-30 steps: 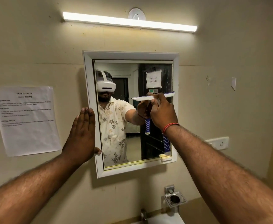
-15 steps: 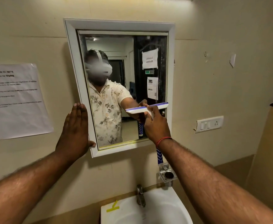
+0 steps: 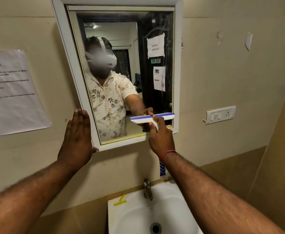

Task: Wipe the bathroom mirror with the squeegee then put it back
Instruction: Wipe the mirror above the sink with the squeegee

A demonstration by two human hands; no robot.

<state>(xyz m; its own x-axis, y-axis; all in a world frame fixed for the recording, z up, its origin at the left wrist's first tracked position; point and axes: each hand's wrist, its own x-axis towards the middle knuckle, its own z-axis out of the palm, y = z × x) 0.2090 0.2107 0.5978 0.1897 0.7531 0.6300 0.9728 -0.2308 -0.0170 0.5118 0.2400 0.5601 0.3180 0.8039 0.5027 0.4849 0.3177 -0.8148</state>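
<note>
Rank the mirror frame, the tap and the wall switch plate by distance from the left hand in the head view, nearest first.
1. mirror frame: right beside the left hand, touching its thumb.
2. tap: lower down and to the right.
3. wall switch plate: far off to the right.

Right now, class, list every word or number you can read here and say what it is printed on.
"aundry Machine", mirror-reversed: white paper taped on the reflected black door.
"3078": heading of the white printed sheet on the beige wall; the rest is blurred.
Small green sign and lower white notice on that door: unreadable.
</note>
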